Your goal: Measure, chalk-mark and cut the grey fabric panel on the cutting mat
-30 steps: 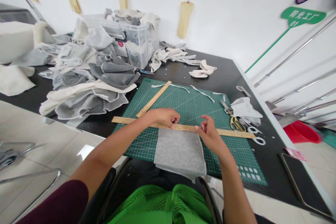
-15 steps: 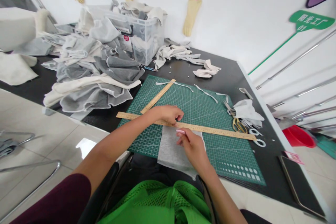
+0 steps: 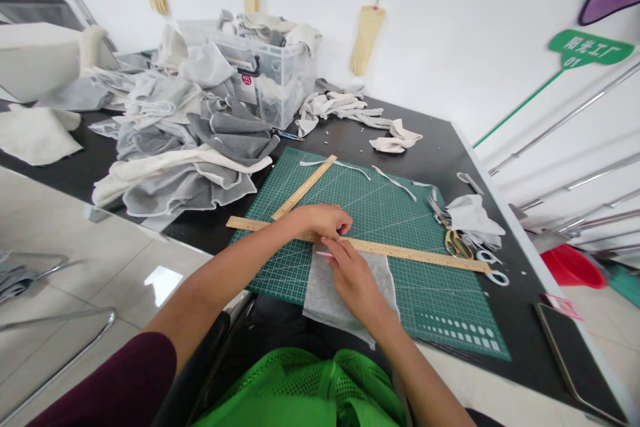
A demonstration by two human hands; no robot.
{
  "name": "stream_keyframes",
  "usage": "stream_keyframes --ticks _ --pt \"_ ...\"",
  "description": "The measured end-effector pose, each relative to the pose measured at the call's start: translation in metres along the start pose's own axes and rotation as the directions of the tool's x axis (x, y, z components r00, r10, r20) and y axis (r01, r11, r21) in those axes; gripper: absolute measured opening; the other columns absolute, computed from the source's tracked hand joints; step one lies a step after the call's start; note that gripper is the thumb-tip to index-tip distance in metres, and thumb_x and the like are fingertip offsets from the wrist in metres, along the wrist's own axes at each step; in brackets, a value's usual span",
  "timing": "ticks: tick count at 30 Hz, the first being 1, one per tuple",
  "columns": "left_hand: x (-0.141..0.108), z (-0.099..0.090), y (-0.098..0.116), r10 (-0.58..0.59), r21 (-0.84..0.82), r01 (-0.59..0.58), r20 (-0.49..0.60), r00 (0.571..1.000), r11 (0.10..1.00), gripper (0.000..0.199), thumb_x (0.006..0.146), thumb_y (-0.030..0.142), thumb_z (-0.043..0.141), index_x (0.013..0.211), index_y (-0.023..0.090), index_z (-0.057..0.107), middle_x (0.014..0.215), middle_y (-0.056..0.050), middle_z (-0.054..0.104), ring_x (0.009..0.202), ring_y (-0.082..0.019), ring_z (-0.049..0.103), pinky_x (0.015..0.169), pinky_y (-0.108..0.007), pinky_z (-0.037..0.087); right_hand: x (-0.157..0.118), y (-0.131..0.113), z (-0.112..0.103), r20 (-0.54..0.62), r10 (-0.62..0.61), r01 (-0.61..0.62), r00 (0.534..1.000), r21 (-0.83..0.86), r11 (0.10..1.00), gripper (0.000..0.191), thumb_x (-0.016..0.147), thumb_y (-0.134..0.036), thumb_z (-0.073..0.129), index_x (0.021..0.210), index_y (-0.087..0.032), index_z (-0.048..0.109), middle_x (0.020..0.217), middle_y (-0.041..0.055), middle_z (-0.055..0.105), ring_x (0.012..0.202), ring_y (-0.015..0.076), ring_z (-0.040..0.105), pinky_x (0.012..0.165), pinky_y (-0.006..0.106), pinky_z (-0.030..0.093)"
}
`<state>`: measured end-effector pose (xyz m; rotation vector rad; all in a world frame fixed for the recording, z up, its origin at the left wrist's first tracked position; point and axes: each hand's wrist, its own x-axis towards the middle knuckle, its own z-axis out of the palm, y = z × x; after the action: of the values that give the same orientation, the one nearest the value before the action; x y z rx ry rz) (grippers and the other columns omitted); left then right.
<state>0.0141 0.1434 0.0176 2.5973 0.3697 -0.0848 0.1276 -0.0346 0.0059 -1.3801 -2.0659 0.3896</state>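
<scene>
Lying on the desk (image 3: 435,133), the green mat (image 3: 400,213) carried the grey cloth (image 3: 320,288), its far edge meeting the wooden ruler (image 3: 407,253)
The left hand (image 3: 334,220) curled at the ruler, whether pinching anything I could not tell; the right hand (image 3: 354,275) had moved left to join it, pinching a slim pink stick (image 3: 325,254), so work seemed shifted to the cloth's left side
</scene>
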Motion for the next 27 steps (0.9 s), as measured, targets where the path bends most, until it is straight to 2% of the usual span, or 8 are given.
stream_keyframes --ticks 3,6,9,15,20,27 --pt "0.001 0.002 -0.003 0.015 -0.007 -0.015 -0.009 1.000 1.000 0.012 0.073 0.019 0.067 0.085 0.020 0.063 0.082 0.001 0.063 0.083 -0.016 0.054 0.068 -0.023 0.039 0.002 0.002 0.005 0.018 -0.048 0.051 0.999 -0.283 0.958 0.034 0.097 -0.009 0.049 0.122 -0.021 0.068 0.115 0.0108 0.070 0.101 0.0267 0.062 0.091 0.043 0.049" --pt "0.002 0.002 -0.003 0.020 -0.008 -0.020 -0.006 1.000 1.000 0.013 0.072 0.018 0.068 0.084 0.020 0.063 0.081 0.001 0.062 0.082 -0.016 0.054 0.067 -0.023 0.039 0.005 0.001 0.010 -0.005 -0.089 0.080 0.996 -0.397 0.915 0.032 0.097 -0.009 0.049 0.119 -0.021 0.069 0.111 0.0104 0.070 0.101 0.0274 0.061 0.090 0.042 0.048" --pt "0.002 0.000 -0.002 0.023 -0.015 -0.024 -0.007 1.000 1.000 0.011 0.072 0.019 0.068 0.082 0.020 0.062 0.079 0.002 0.062 0.079 -0.015 0.054 0.066 -0.023 0.038 0.006 -0.002 0.013 -0.012 -0.087 0.073 0.996 -0.433 0.898 0.032 0.098 -0.010 0.048 0.121 -0.019 0.067 0.111 0.0118 0.068 0.103 0.0277 0.059 0.091 0.041 0.048" --pt "0.000 0.000 -0.001 0.017 -0.027 -0.017 -0.018 1.000 0.999 0.010 0.072 0.016 0.065 0.081 0.020 0.062 0.078 0.002 0.062 0.076 -0.015 0.054 0.065 -0.023 0.039 0.009 -0.007 0.012 0.073 -0.108 0.130 0.992 -0.518 0.846 0.029 0.098 -0.010 0.048 0.119 -0.019 0.066 0.108 0.0123 0.070 0.100 0.0282 0.062 0.085 0.042 0.046" --pt "0.001 -0.002 0.000 0.008 -0.030 -0.008 -0.005 1.000 1.000 0.010 0.072 0.015 0.065 0.081 0.020 0.062 0.079 0.002 0.062 0.076 -0.015 0.054 0.065 -0.023 0.039 0.011 -0.008 0.017 0.005 -0.045 0.040 0.999 -0.534 0.844 0.021 0.100 -0.015 0.050 0.110 -0.020 0.067 0.102 0.0110 0.069 0.095 0.0273 0.061 0.083 0.040 0.046" --pt "-0.001 -0.006 0.005 -0.019 -0.026 0.019 0.015 1.000 0.999 0.015 0.068 0.010 0.064 0.079 0.019 0.062 0.079 0.001 0.062 0.079 -0.016 0.055 0.063 -0.024 0.038 0.013 -0.009 0.022 0.010 0.027 -0.018 1.000 -0.507 0.862 0.029 0.098 -0.011 0.049 0.122 -0.018 0.064 0.105 0.0135 0.064 0.098 0.0290 0.057 0.082 0.042 0.050"
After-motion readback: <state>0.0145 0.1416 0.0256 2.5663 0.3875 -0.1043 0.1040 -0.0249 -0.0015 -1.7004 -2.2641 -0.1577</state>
